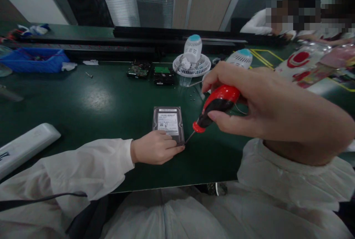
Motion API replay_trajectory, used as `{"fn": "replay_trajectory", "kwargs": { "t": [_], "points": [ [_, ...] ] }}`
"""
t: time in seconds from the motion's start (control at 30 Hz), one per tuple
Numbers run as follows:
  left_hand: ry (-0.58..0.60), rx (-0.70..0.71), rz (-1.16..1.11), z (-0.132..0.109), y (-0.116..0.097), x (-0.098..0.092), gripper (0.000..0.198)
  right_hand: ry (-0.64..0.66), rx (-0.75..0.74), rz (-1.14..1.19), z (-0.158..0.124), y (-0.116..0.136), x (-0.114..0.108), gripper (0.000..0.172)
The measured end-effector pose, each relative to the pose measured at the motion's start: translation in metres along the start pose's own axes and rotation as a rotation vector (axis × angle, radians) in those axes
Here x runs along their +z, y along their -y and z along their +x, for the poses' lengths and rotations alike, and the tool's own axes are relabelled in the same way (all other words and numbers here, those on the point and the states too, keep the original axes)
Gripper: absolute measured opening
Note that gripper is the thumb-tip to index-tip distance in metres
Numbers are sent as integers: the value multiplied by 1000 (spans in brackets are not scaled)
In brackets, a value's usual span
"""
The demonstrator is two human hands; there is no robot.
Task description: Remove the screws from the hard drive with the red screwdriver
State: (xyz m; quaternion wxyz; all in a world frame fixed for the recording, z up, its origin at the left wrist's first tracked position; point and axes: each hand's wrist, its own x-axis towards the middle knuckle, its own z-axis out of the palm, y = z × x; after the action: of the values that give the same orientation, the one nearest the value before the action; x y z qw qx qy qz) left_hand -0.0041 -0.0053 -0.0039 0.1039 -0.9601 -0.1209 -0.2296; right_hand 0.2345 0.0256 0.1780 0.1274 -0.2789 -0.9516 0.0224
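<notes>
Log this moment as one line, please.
left hand: on hard drive | right hand: gripping screwdriver | screwdriver tip: at drive's near right corner | beyond drive: white fan

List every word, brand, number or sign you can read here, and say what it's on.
No text reads clearly.
Hard drive under the left hand: printed label, too small and blurred.
Black unit with green top: tiny pale label, too small.
White case: dark marking, cut off by the picture's edge.

The whitish jacket (191, 215) has gathered cuffs (128, 154) and a zip (163, 213).
</notes>
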Motion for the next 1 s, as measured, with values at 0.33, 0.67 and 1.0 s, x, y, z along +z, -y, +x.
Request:
{"fn": "replay_trajectory", "kwargs": {
  "t": [0.33,0.67,1.0],
  "points": [
    [11,-2,5,1,0,-1,25,-23,74,-24,2,2,-1,22],
    [-5,-3,0,1,-1,-1,26,-3,136,-25,6,-4,-1,33],
    [19,-1,11,0,-1,-2,25,-11,25,-11,6,-9,1,37]
  ]
}}
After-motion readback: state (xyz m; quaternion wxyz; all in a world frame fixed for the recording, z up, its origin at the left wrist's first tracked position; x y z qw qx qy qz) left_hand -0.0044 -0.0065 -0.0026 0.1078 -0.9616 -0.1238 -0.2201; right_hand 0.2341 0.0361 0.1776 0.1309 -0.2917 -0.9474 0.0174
